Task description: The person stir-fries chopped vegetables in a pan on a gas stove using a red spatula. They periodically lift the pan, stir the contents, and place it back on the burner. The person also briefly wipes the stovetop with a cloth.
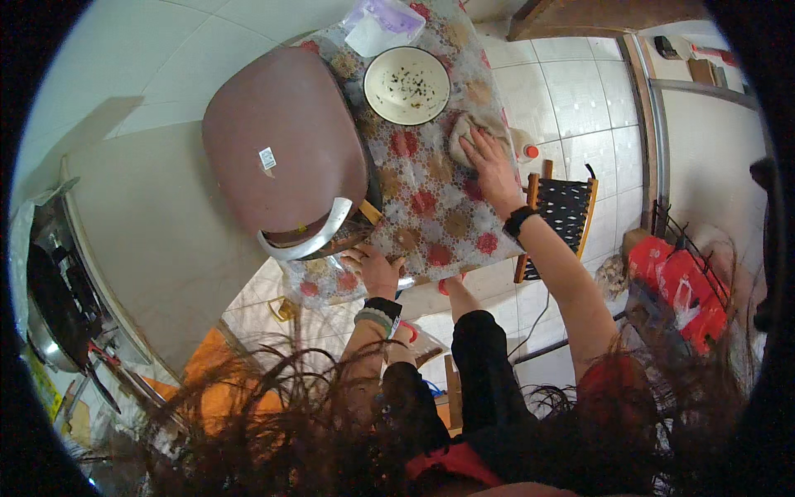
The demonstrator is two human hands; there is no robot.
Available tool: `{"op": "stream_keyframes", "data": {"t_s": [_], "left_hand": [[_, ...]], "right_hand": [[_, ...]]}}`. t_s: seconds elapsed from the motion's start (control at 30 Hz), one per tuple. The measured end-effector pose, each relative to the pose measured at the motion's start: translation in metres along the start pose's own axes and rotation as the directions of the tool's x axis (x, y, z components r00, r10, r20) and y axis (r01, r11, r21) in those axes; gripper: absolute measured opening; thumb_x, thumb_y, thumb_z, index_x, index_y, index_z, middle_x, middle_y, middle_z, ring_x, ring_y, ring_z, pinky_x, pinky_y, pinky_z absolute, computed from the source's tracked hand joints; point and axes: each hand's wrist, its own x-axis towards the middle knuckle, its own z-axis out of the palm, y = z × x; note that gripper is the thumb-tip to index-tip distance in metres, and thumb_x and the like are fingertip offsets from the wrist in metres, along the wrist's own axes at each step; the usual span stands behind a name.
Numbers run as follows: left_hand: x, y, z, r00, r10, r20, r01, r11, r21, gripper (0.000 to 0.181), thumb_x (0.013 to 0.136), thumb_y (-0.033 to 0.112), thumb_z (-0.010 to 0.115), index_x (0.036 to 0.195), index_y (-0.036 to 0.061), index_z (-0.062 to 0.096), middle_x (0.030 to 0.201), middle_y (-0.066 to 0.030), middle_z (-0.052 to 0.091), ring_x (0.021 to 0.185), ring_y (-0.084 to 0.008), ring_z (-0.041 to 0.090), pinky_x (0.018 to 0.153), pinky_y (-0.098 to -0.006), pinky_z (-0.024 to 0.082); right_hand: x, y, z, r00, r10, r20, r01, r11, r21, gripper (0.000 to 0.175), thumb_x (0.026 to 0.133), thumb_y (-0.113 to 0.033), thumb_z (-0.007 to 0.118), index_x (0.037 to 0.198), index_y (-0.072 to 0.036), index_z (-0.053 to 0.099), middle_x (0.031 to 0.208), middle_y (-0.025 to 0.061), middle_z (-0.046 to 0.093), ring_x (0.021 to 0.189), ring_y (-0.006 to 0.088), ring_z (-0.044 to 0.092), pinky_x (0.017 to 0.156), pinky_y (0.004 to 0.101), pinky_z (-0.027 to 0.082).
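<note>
My right hand point(492, 174) presses a bunched beige cloth point(463, 141) onto the right side of a table with a flowered plastic tablecloth point(428, 230). Close beyond the cloth stands a white bowl with a dark rim point(379, 87), dark specks scattered over its inside. My left hand point(377, 272) rests with spread fingers at the table's near edge, its fingertips partly hard to make out. Just past those fingers is a curved silver band point(320, 237) on a large mauve rounded panel point(286, 136). A piece of wood point(371, 212) shows beside this band.
A clear and purple plastic packet point(385, 25) lies at the far end of the table. Right of the table are a folding stool with black webbing point(562, 205) and a red-capped bottle point(530, 151). Red bags point(677, 292) lie farther right; pans point(53, 317) stand at left.
</note>
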Motion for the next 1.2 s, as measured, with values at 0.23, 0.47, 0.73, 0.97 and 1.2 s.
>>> {"op": "stream_keyframes", "data": {"t_s": [0.23, 0.47, 0.73, 0.97, 1.2], "left_hand": [[0.000, -0.004, 0.009, 0.998, 0.046, -0.050, -0.047, 0.998, -0.031, 0.112, 0.069, 0.053, 0.073, 0.132, -0.0239, 0.020, 0.137, -0.0430, 0.026, 0.129, -0.0582, 0.019, 0.107, -0.0643, 0.008], [0.003, -0.010, 0.020, 0.998, -0.028, 0.048, 0.045, 0.914, -0.404, 0.107, 0.066, 0.045, 0.079, 0.132, -0.0196, 0.025, 0.137, -0.0398, 0.030, 0.131, -0.0561, 0.018, 0.107, -0.0651, 0.006], [-0.001, -0.004, 0.005, 0.999, 0.028, 0.038, -0.018, 0.972, -0.234, 0.110, 0.069, 0.049, 0.075, 0.131, -0.0235, 0.022, 0.133, -0.0414, 0.034, 0.129, -0.0580, 0.019, 0.108, -0.0635, 0.005], [0.000, -0.003, 0.000, 0.999, 0.039, -0.025, -0.044, 0.945, -0.324, 0.108, 0.069, 0.045, 0.077, 0.129, -0.0262, 0.023, 0.123, -0.0428, 0.043, 0.124, -0.0540, 0.033, 0.108, -0.0595, 0.011], [-0.001, -0.004, 0.005, 0.982, 0.077, -0.171, -0.074, 0.997, 0.021, 0.112, 0.070, 0.054, 0.072, 0.130, -0.0257, 0.022, 0.125, -0.0427, 0.041, 0.125, -0.0552, 0.032, 0.107, -0.0616, 0.013]], "right_hand": [[0.117, 0.037, 0.001, 0.932, 0.121, -0.342, -0.080, 0.988, 0.132, 0.044, 0.085, -0.008, 0.045, 0.128, -0.014, 0.055, 0.141, 0.0126, 0.043, 0.134, 0.0338, 0.033, 0.108, 0.0414, 0.033], [0.048, 0.028, -0.006, 0.997, -0.055, 0.055, 0.056, 0.998, -0.026, 0.044, 0.086, -0.011, 0.045, 0.129, -0.016, 0.055, 0.138, 0.0116, 0.046, 0.131, 0.0309, 0.039, 0.108, 0.0390, 0.034], [0.090, 0.021, 0.024, 0.952, 0.058, -0.302, -0.006, 0.985, 0.173, 0.041, 0.088, -0.011, 0.043, 0.127, -0.010, 0.054, 0.137, 0.0171, 0.046, 0.128, 0.0341, 0.041, 0.109, 0.0411, 0.031], [-0.082, -0.070, 0.010, 0.734, -0.523, 0.434, 0.385, 0.846, 0.370, 0.050, 0.082, -0.004, 0.049, 0.129, -0.019, 0.054, 0.143, 0.0084, 0.041, 0.135, 0.0307, 0.034, 0.111, 0.0396, 0.031], [0.031, -0.091, 0.052, 0.981, 0.083, -0.174, -0.051, 0.982, 0.181, 0.041, 0.086, -0.012, 0.045, 0.126, -0.007, 0.054, 0.136, 0.0169, 0.046, 0.125, 0.0349, 0.042, 0.105, 0.0426, 0.035]]}}
